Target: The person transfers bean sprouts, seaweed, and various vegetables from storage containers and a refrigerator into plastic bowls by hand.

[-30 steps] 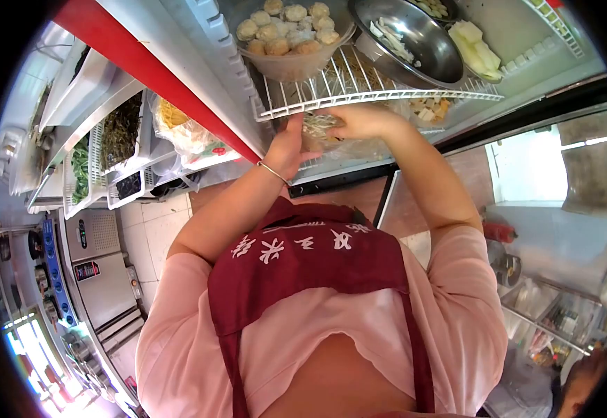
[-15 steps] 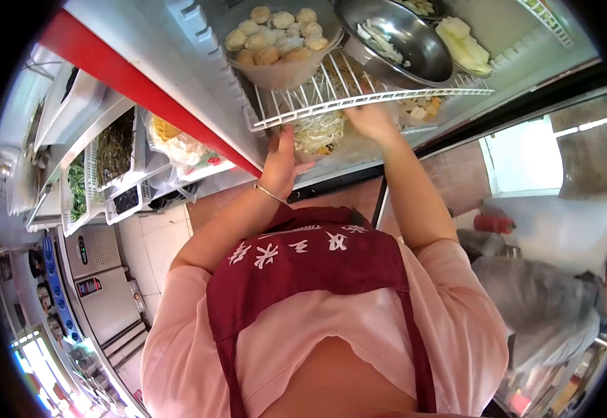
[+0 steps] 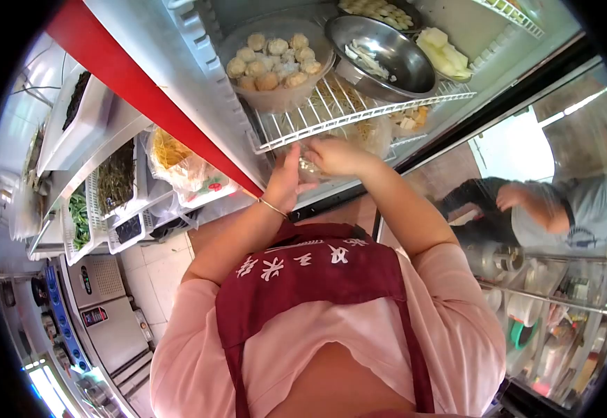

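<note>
Both hands reach into a fridge below a white wire shelf (image 3: pixel 366 111). My left hand (image 3: pixel 286 182) is upright at the left with its fingers apart, beside a clear plastic bag (image 3: pixel 308 166). My right hand (image 3: pixel 335 157) is closed on that bag, its fingertips curled in. Pale, thin strands in plastic (image 3: pixel 369 132) lie behind my right hand, under the shelf. On the shelf stand a clear bowl of round pale balls (image 3: pixel 276 63) and a steel bowl (image 3: pixel 394 59) holding a few white strips.
Pale vegetable pieces (image 3: pixel 445 52) sit at the shelf's right. A red-edged fridge wall (image 3: pixel 150 90) rises at left, beyond which are baskets of greens (image 3: pixel 79 216). The glass door (image 3: pixel 456 160) is at right; a person in grey (image 3: pixel 561 212) shows through it.
My right hand has moved left and down, closer to my left hand, and its fingers have curled in on the plastic. The person beyond the glass has changed posture. The view has shifted slightly.
</note>
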